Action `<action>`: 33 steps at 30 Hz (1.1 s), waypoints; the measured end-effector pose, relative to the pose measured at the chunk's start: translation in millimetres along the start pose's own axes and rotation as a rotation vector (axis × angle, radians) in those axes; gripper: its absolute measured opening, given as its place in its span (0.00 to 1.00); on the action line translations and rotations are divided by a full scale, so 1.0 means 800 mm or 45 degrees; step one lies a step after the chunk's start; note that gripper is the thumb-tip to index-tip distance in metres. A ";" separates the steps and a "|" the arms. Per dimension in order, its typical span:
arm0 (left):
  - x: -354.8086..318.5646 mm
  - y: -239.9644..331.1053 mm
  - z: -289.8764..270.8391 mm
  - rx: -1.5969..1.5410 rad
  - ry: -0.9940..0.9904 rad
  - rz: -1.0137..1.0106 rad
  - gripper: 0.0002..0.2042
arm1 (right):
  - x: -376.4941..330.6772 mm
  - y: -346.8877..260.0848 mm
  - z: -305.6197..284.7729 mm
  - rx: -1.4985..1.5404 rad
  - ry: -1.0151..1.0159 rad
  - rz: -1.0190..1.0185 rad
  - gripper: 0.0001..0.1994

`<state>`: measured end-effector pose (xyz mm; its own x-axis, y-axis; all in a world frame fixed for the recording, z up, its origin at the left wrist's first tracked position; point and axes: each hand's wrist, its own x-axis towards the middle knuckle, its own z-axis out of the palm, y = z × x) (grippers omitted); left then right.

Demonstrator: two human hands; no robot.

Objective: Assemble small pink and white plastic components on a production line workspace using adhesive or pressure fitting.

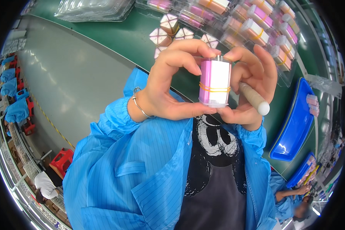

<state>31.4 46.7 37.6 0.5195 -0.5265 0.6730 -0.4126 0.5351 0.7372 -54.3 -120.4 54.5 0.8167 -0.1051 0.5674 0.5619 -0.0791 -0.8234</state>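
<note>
Pack (215, 78) (white-fronted) between fingers (193, 46)

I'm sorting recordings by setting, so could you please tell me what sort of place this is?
It looks like a factory assembly or packing floor: many rubber-banded blocks crowd a green workbench, and red stools stand in a row beyond.

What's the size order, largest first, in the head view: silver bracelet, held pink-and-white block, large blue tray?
1. Large blue tray
2. Held pink-and-white block
3. Silver bracelet
</note>
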 end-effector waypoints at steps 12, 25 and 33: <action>-0.002 -0.002 0.000 0.028 -0.005 -0.020 0.26 | 0.001 -0.002 0.000 -0.056 -0.008 0.006 0.50; 0.003 0.000 0.001 0.050 0.050 0.036 0.29 | 0.001 0.005 -0.005 0.022 0.008 0.008 0.49; 0.048 0.033 -0.025 0.494 -0.308 0.259 0.47 | 0.003 0.017 -0.010 -0.010 0.025 -0.058 0.49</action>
<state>55.6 54.2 82.0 0.2299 -0.5996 0.7666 -0.7595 0.3820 0.5266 -46.0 -129.8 44.8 0.7874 -0.1202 0.6046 0.5976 -0.0919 -0.7965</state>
